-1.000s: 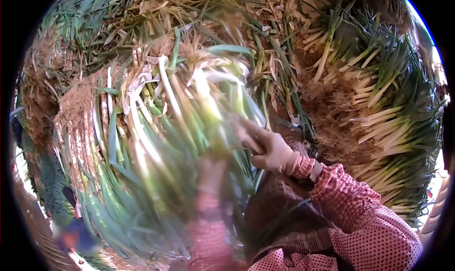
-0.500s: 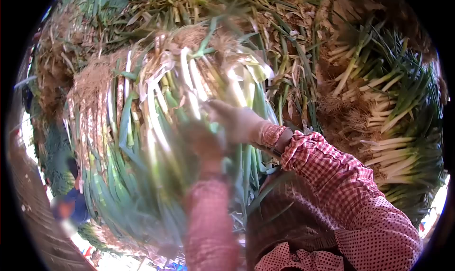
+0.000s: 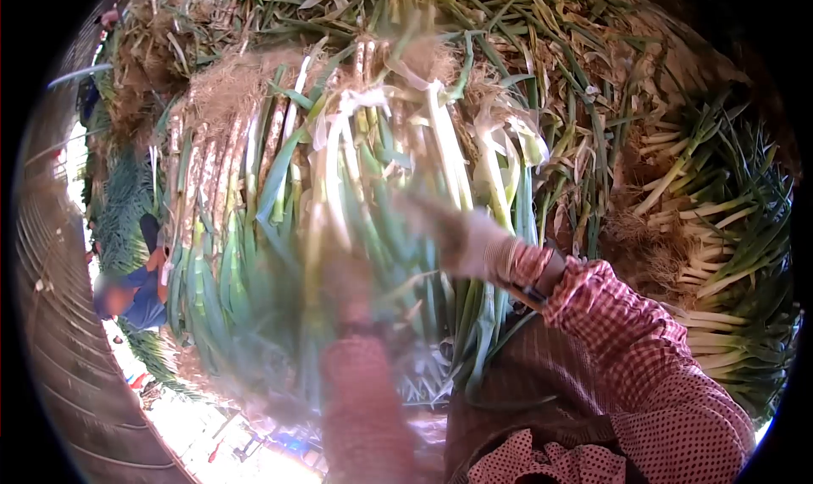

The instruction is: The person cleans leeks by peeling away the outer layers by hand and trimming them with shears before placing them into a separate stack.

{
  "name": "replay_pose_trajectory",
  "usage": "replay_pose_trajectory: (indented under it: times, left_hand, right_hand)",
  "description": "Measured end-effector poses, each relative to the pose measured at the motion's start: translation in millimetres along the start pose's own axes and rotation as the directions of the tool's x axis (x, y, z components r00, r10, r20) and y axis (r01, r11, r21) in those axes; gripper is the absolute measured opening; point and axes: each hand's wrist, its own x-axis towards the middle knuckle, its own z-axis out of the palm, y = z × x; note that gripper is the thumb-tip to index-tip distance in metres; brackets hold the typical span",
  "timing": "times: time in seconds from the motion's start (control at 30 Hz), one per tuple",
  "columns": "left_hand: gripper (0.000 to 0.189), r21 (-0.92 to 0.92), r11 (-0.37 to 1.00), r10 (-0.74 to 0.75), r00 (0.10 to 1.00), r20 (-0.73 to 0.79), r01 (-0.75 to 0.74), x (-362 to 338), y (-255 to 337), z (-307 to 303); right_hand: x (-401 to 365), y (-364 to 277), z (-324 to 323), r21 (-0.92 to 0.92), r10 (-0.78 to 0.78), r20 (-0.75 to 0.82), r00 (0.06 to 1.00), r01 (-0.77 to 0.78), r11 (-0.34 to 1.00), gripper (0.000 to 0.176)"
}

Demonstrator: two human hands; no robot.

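A wide row of long green onions lies in front of me, with roots at the top, pale stalks and green leaves below. My left hand is a blur over the stalks in the middle; its fingers cannot be made out. Just right of it, my right hand, pale at the back as if gloved, reaches over the leaves beside a thick white stalk. Its fingertips are smeared by motion, and whether they grip anything is unclear. Loose pale skins hang around the tops of several stalks.
More onions are heaped at the right, white ends facing inward. Dry leaves and stalks cover the ground behind. At the left are a person in blue and a ridged curved surface.
The view has shifted, so the onions appear farther right and slightly lower. My left hand has moved left and down across the stalks. My right hand appears farther right and lower in view.
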Motion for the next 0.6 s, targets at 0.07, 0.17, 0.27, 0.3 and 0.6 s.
replay_pose_trajectory:
  times: [0.07, 0.17, 0.27, 0.3, 0.6]
  left_hand:
    - [0.044, -0.02, 0.987, 0.163, 0.986, 0.042, -0.162, -13, -18, 31]
    - [0.047, -0.12, 0.962, 0.263, 0.951, 0.164, -0.246, -54, 53, 11]
    - [0.046, -0.138, 0.953, 0.303, 0.827, 0.473, -0.27, -62, 110, -13]
    - [0.045, -0.107, 0.97, 0.243, 0.877, 0.414, -0.218, -59, 108, -8]
    - [0.046, 0.059, 0.985, -0.173, 0.929, 0.326, 0.163, 23, -49, -54]
  right_hand:
    - [-29, -40, -10, -0.043, -0.029, 0.172, 0.985, 0.037, 0.998, 0.098]
    - [-22, -36, -6, 0.047, 0.057, -0.08, 0.995, -0.053, 0.998, 0.102]
    - [-13, -30, -16, -0.075, -0.055, -0.04, 0.998, 0.052, 0.996, 0.1]
    - [-7, -29, -19, -0.033, 0.04, -0.078, 0.996, -0.043, 0.999, 0.1]
    - [-34, -67, 34, -0.097, 0.032, 0.156, 0.987, -0.017, 0.995, 0.103]
